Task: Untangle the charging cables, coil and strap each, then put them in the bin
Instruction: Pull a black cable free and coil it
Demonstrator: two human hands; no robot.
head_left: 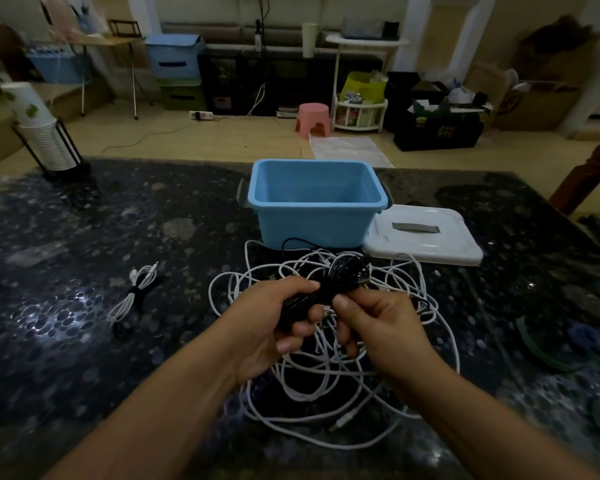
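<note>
A coiled black cable [343, 275] is held above a tangle of white cables [312, 386] on the dark stone table [84, 323]. My left hand [274, 320] grips the coil's near end with curled fingers. My right hand [374, 323] pinches the coil just right of it, near a plug end. Behind the tangle stands the blue bin [316, 202], with nothing visible inside. A white cable [132, 296], coiled and bound with a black strap, lies to the left on the table.
The bin's white lid [426, 237] lies right of the bin. A black rack with stacked paper cups [45, 136] stands at the table's far left corner. Greenish objects [568, 344] sit at the right edge.
</note>
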